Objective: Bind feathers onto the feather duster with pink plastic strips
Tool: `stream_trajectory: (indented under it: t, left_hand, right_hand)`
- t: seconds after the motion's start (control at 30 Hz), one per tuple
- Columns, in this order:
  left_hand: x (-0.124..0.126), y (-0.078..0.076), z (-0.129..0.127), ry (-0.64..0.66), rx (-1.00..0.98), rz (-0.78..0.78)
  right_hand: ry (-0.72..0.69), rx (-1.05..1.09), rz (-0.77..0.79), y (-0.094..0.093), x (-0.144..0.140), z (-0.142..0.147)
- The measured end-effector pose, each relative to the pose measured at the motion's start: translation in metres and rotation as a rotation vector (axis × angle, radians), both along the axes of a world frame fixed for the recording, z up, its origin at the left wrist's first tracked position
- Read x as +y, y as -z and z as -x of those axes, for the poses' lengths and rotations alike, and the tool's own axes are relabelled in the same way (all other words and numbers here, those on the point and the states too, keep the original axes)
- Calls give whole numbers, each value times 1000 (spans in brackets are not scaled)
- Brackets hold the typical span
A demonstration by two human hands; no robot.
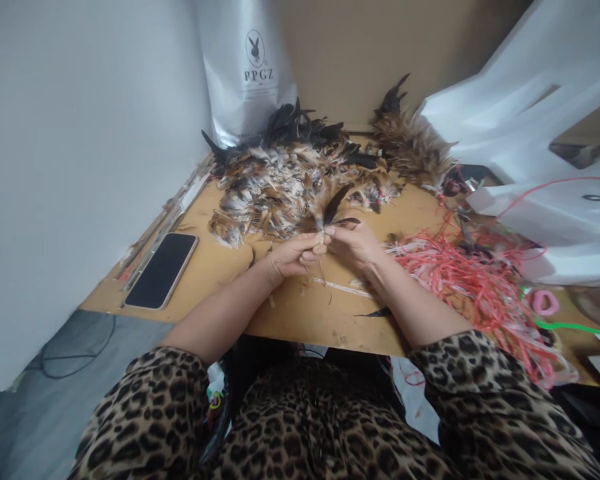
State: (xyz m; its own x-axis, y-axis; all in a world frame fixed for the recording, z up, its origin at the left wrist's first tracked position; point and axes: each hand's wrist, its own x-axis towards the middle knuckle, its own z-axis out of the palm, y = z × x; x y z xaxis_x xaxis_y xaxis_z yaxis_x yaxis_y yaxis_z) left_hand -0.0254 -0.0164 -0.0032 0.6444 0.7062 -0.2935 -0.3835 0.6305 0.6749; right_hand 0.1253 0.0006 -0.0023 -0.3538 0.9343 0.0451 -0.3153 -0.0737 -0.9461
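Wooden and scuffed, the counter point(290, 313) runs from the leopard-print sleeves at the near edge out to a pale wall. Just past that edge the left hand point(293, 257) and right hand point(357, 243) meet, fingers pressed together, pinching the quill ends of a small bunch of feathers point(334, 208) whose dark tips fan upward. To do this well, I judge the quills should stay level and tightly pinched so none slips while the bunch is built. A dark phone point(161, 270) lies to the left, well apart. Pink plastic strips point(460, 273) sprawl just right of the right hand. Beyond the hands lies the feather pile point(290, 173), brown, white and black. Farthest back stand a silver bag point(247, 73), cardboard and white sheeting.
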Motion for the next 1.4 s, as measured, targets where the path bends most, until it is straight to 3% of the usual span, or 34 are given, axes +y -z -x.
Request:
stream_trajectory:
  t: [0.27, 0.4, 0.5, 0.6, 0.77, 0.97, 1.2, 1.4]
  left_hand:
    - [9, 7, 5, -36, 147, -205]
    - [10, 3, 8, -116, 406, -344]
    - [11, 0, 11, -146, 637, -439]
    - [13, 0, 14, -164, 731, -511]
    - [16, 9, 13, -283, 661, -559]
    - [17, 21, 2, -451, 393, -654]
    - [12, 14, 1, -363, 406, -642]
    - [17, 17, 5, -376, 472, -658]
  right_hand:
    - [140, -120, -82, 5, 5, -7]
    - [277, -268, -187, 9, 9, -7]
    - [301, -368, -163, 15, 11, -6]
    - [287, -425, -100, 18, 11, -5]
    - [286, -349, 34, 19, 12, -3]
    - [84, -47, 195, 17, 13, -1]
    - [-25, 11, 342, 17, 13, -7]
    - [-51, -55, 355, 19, 17, -11]
